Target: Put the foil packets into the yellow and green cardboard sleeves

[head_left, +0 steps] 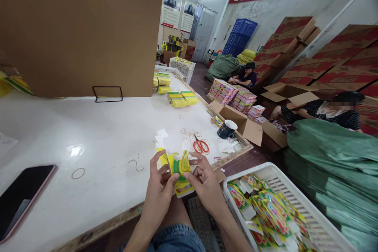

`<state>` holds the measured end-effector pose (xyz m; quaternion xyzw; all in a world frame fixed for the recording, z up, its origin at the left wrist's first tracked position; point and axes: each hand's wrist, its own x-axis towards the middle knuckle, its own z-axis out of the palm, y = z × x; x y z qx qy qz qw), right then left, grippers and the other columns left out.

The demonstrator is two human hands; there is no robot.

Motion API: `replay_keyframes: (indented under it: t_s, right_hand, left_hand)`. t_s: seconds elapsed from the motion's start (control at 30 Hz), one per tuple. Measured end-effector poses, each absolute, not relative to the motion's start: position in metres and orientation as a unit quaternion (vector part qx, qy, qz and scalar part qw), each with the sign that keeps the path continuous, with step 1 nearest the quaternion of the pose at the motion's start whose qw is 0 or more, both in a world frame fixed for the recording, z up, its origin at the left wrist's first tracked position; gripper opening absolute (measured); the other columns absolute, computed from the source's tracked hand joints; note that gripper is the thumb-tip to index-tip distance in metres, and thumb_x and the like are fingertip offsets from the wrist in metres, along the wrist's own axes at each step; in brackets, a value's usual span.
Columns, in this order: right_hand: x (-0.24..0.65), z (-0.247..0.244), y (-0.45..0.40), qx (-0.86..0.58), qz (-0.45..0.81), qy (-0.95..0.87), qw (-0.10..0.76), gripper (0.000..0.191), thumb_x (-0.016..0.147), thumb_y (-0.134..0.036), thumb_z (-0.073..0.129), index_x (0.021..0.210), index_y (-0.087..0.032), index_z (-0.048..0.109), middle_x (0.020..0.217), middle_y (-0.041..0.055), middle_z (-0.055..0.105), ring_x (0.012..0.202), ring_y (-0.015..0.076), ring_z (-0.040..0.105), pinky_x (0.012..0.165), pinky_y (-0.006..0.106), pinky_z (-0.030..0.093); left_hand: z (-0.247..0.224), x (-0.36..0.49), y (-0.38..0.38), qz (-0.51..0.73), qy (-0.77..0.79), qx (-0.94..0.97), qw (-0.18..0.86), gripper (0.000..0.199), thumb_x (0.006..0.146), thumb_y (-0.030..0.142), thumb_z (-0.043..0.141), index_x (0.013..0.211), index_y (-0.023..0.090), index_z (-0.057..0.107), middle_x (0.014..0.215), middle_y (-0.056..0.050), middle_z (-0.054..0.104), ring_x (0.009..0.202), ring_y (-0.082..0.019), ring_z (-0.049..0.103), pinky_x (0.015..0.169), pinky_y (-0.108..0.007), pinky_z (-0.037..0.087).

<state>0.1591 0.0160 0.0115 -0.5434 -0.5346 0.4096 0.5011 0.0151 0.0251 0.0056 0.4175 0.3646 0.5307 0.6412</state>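
Note:
Between my hands, over the table's front edge, is a small yellow-and-green cardboard box (180,166), partly hidden by my fingers. My left hand (159,191) grips its left side, thumb on the near face and index finger raised at the back. On the opposite side, my right hand (206,183) pinches it with thumb and curled fingers. Red-handled scissors (201,146) lie just beyond my right hand, among loose rubber bands (193,133). To the right, a white plastic basket (267,167) holds many similar printed card pieces (273,210) with white flaps.
A black phone (25,193) lies at left on the white table (100,138). Bundled yellow-green packs (181,99) and a dark mug (227,129) stand farther back. A large cardboard sheet (82,31) blocks the far left. Two people sit beyond, near cartons and green sacks (327,173).

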Motion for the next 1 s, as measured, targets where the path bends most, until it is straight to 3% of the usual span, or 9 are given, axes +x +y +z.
replay_keyframes:
  t_s: [0.1,0.27,0.37,0.47,0.53,0.6,0.73,0.9,1.0]
  right_hand:
    - [0.168,0.024,0.019,-0.492,0.454,-0.563,0.485,0.046,0.086,-0.033,0.059,0.128,-0.026,0.044,0.098,0.0032,0.060,0.073,0.0140,0.056,0.070,0.027,0.047]
    - [0.183,0.037,0.025,-0.471,0.469,-0.601,0.444,0.021,0.089,-0.040,0.054,0.097,-0.021,0.057,0.077,0.0001,0.058,0.071,0.0146,0.055,0.065,0.024,0.043]
    - [0.186,0.037,0.027,-0.491,0.429,-0.622,0.435,0.027,0.089,-0.042,0.053,0.080,-0.018,0.060,0.073,0.0004,0.056,0.069,0.0145,0.052,0.063,0.024,0.042]
    - [0.184,0.035,0.027,-0.492,0.427,-0.598,0.467,0.023,0.087,-0.042,0.056,0.093,-0.020,0.061,0.078,0.0019,0.061,0.074,0.0171,0.056,0.067,0.026,0.045]
    - [0.183,0.034,0.027,-0.479,0.450,-0.573,0.489,0.034,0.086,-0.041,0.058,0.116,-0.025,0.054,0.085,0.0026,0.063,0.076,0.0186,0.059,0.069,0.029,0.048]
    - [0.184,0.035,0.028,-0.472,0.437,-0.589,0.489,0.039,0.087,-0.043,0.057,0.122,-0.027,0.053,0.092,0.0044,0.065,0.082,0.0199,0.060,0.076,0.033,0.049]
    - [0.194,0.040,0.028,-0.494,0.328,-0.660,0.462,0.043,0.089,-0.054,0.046,0.091,-0.021,0.073,0.093,0.0082,0.063,0.098,0.0244,0.055,0.089,0.038,0.043]
    - [0.195,0.043,0.024,-0.532,0.444,-0.618,0.372,0.037,0.082,-0.039,0.063,0.114,-0.021,0.059,0.070,-0.0029,0.057,0.063,0.0136,0.051,0.058,0.024,0.042]
    - [0.190,0.042,0.024,-0.562,0.417,-0.620,0.355,0.032,0.079,-0.026,0.062,0.110,-0.022,0.053,0.063,-0.0073,0.052,0.055,0.0109,0.046,0.052,0.020,0.037]
  left_hand:
    - [0.008,0.012,0.023,0.486,0.333,0.442,0.677,0.059,0.084,0.030,0.061,0.134,0.029,0.030,0.111,-0.007,0.066,0.098,-0.022,0.066,0.080,-0.032,0.054]
    - [0.009,0.011,0.021,0.442,0.291,0.421,0.737,0.047,0.076,0.028,0.070,0.116,0.026,0.045,0.104,-0.007,0.068,0.092,-0.025,0.068,0.073,-0.031,0.055]
    - [0.011,0.014,0.020,0.439,0.270,0.395,0.760,0.071,0.074,0.027,0.073,0.132,0.030,0.032,0.106,-0.008,0.068,0.090,-0.025,0.069,0.072,-0.032,0.055]
    - [0.011,0.016,0.021,0.435,0.258,0.379,0.775,0.093,0.073,0.028,0.074,0.143,0.032,0.013,0.110,-0.010,0.068,0.089,-0.025,0.070,0.074,-0.034,0.054]
    - [0.010,0.017,0.022,0.423,0.264,0.382,0.778,0.088,0.072,0.029,0.075,0.142,0.027,0.022,0.109,-0.011,0.069,0.090,-0.027,0.070,0.074,-0.034,0.054]
    - [0.009,0.016,0.024,0.422,0.278,0.391,0.769,0.076,0.071,0.029,0.075,0.135,0.024,0.035,0.106,-0.012,0.070,0.091,-0.027,0.069,0.073,-0.033,0.055]
    - [0.007,0.018,0.024,0.438,0.311,0.424,0.729,0.055,0.076,0.028,0.070,0.124,0.024,0.045,0.110,-0.010,0.069,0.092,-0.026,0.069,0.073,-0.033,0.055]
    - [0.004,0.023,0.022,0.442,0.327,0.454,0.701,0.048,0.081,0.024,0.063,0.125,0.025,0.044,0.114,-0.010,0.067,0.096,-0.026,0.068,0.079,-0.035,0.054]
    - [0.004,0.024,0.022,0.432,0.324,0.459,0.706,0.048,0.082,0.022,0.060,0.127,0.026,0.043,0.119,-0.010,0.065,0.101,-0.026,0.066,0.080,-0.035,0.054]
